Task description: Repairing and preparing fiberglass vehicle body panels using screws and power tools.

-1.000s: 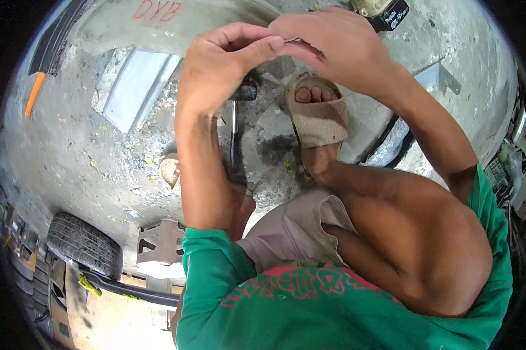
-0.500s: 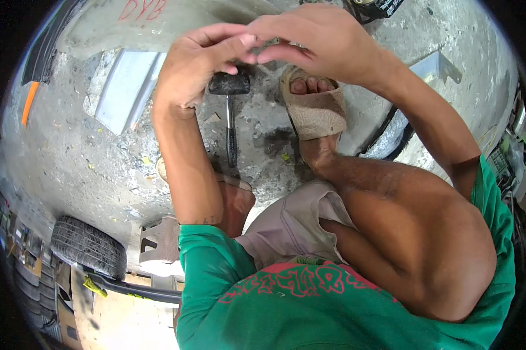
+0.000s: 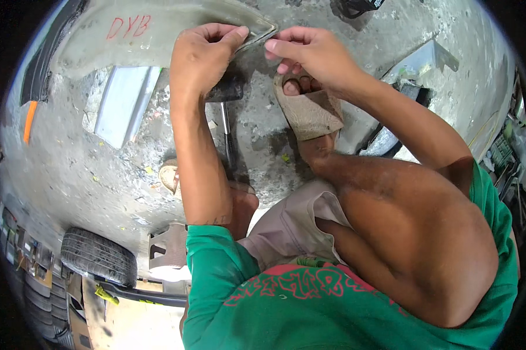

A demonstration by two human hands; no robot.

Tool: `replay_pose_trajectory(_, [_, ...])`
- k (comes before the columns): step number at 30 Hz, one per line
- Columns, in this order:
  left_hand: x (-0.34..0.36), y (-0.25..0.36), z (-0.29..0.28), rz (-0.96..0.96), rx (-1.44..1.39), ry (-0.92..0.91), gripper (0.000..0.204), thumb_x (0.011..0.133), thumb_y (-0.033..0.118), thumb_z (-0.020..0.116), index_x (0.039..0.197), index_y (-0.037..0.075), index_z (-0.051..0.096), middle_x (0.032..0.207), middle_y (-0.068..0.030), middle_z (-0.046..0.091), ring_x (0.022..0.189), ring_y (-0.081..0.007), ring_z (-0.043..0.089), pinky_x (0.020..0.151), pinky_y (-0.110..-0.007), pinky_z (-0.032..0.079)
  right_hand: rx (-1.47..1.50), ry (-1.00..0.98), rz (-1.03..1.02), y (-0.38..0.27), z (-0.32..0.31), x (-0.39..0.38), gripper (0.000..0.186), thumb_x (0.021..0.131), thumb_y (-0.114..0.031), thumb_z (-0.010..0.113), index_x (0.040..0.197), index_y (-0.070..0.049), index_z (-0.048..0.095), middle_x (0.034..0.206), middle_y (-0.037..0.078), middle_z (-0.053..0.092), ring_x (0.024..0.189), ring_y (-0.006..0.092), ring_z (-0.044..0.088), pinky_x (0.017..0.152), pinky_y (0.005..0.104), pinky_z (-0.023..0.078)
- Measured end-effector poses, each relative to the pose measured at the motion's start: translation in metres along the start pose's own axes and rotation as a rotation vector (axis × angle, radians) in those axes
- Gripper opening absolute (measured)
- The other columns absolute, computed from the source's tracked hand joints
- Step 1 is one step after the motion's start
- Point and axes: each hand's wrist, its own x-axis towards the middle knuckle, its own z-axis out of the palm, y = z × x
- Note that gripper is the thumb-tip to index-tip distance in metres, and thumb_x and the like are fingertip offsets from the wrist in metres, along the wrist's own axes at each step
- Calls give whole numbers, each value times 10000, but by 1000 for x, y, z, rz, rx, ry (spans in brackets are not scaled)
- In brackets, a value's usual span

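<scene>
A cloudy, translucent curved panel (image 3: pixel 158 41) with red handwriting lies across the top of the head view, narrowing to a pointed tip on its right. My left hand (image 3: pixel 207 55) is closed, thumb and fingers pinching the panel's near edge close to that tip. Just off the tip is my right hand (image 3: pixel 309 55), its thumb and forefinger pressed together; whatever is between them, if anything, is too small to make out. Below my left hand, partly covered by it, a mallet (image 3: pixel 225 93) with a black head and metal shaft rests on the floor.
A pale metal strip (image 3: pixel 123 108) lies left of the mallet. At right are an angled metal bracket (image 3: pixel 429 61) and a plastic-wrapped dark part (image 3: pixel 385 137). A black bag (image 3: pixel 356 6) sits at the top. Lower left are a tyre (image 3: pixel 98 255) and a brown stool (image 3: pixel 168 248).
My hands have moved apart, the right one lower, uncovering the panel's pointed tip. My left hand has shifted right along the panel. The view has shifted slightly.
</scene>
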Motion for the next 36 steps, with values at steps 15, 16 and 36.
replay_pose_trajectory(15, [2,21,4,49,275,-17,341,863,340,756,903,2,746,682,-12,645,627,-93,546,592,-276,445,-7,27,-68,7,5,4,290,939,-245,690,1098,-7,647,973,35,692,799,83,607,449,273,493])
replay_pose_trajectory(16, [2,20,4,49,277,-17,341,863,340,756,903,2,746,682,-12,645,627,-93,546,592,-276,445,-6,27,-67,8,5,4,290,939,-245,690,1098,-7,647,973,35,692,799,83,607,449,273,493])
replay_pose_trajectory(36, [6,0,4,-46,-87,-78,198,874,175,732,963,-2,747,815,-33,712,686,-93,626,629,-242,489,-65,15,-130,12,1,8,254,946,-217,681,1075,1,660,964,55,688,759,74,598,459,260,487])
